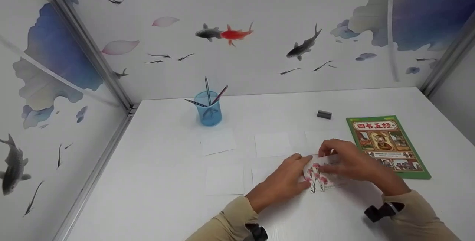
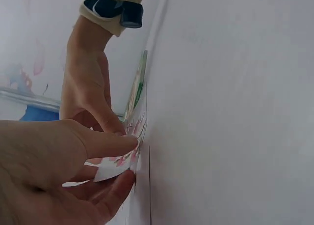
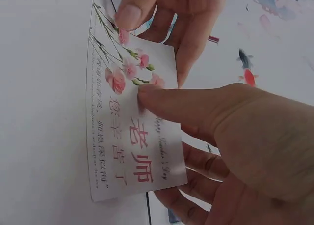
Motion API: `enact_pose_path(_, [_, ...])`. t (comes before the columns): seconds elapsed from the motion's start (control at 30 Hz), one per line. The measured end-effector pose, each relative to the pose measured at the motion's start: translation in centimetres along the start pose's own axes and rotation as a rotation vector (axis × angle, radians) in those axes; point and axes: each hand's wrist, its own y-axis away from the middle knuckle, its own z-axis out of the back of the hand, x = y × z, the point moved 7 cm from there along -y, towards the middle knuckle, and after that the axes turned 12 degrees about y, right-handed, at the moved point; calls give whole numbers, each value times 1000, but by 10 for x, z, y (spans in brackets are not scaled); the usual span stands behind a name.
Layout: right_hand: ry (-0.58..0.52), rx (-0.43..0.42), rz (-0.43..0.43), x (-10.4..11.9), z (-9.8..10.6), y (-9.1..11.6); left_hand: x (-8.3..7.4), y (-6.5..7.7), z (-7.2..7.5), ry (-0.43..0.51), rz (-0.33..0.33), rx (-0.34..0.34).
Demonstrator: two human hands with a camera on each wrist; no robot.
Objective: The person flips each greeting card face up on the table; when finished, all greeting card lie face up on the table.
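Note:
A white greeting card printed with pink flowers and Chinese writing is held between both hands, low over the table. My left hand pinches its flowered end, thumb on the printed face and fingers behind. With the thumb across the face and fingers spread behind, my right hand grips the card near its middle. In the left wrist view, the card's edge is close to the tabletop; whether it touches cannot be told. Part of the card is hidden by the right hand in the head view.
Several blank white cards lie in rows left of and behind the hands. A green-edged book lies at the right, partly behind the right forearm. Farther back are a blue cup with pencils and a small dark block.

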Motion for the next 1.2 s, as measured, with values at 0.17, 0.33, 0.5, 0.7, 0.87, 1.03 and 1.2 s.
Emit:
enact_pose_path(0.17, [60,63,-67,-18,-1,2,-10,3,-10,-348,-95,65])
enact_pose_path(0.33, [55,76,-88,-24,1,3,-10,1,-11,-406,-136,109])
enact_pose_path(0.5, [73,81,-107,-26,2,3,-4,7,5,-320,-133,112])
enact_pose_path(0.7, [103,45,-110,-17,4,0,17,33,46,-173,-81,76])
enact_pose_path(0.87, [40,23,-63,9,-5,-13,41,57,69,-122,22,98])
enact_pose_path(1.03, [5,92,42,49,-24,-32,56,73,79,-81,115,151])
enact_pose_path(1.2, [36,170,114,79,-42,-44,61,77,80,-158,105,164])
